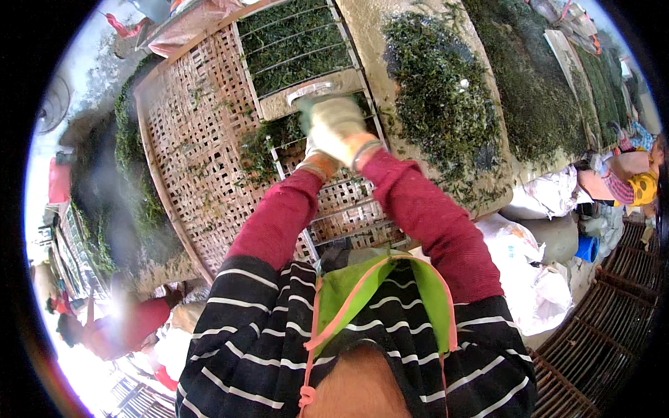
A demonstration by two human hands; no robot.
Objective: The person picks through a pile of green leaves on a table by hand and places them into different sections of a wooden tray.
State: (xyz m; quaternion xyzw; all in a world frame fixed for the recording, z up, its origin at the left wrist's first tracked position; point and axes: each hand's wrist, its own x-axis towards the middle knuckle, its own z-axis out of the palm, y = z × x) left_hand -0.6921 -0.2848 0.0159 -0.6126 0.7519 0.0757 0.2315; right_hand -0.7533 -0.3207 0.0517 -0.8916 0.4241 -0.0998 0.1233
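Note:
My right hand (341, 122) and my left hand (315, 152), in pale gloves, are close together, smeared by motion, with the right partly covering the left. They are at the near edge of a pale flat board (277, 106) with a curved white piece on top; whether they grip it is hidden. The board lies across a ladder-like frame (249, 70) with thin crossbars. Dark green leafy matter (296, 49) fills the frame beyond the board, and more leafy bits (259, 150) lie scattered to the left of my hands. Beneath is a woven bamboo tray (191, 125).
To the right, a pale slab (366, 31) bears a heap of green leaves (442, 90). White sacks (523, 272) and a blue container (587, 249) stand lower right, beside a slatted surface (592, 341). Other people appear at the far right (631, 181) and lower left (122, 327).

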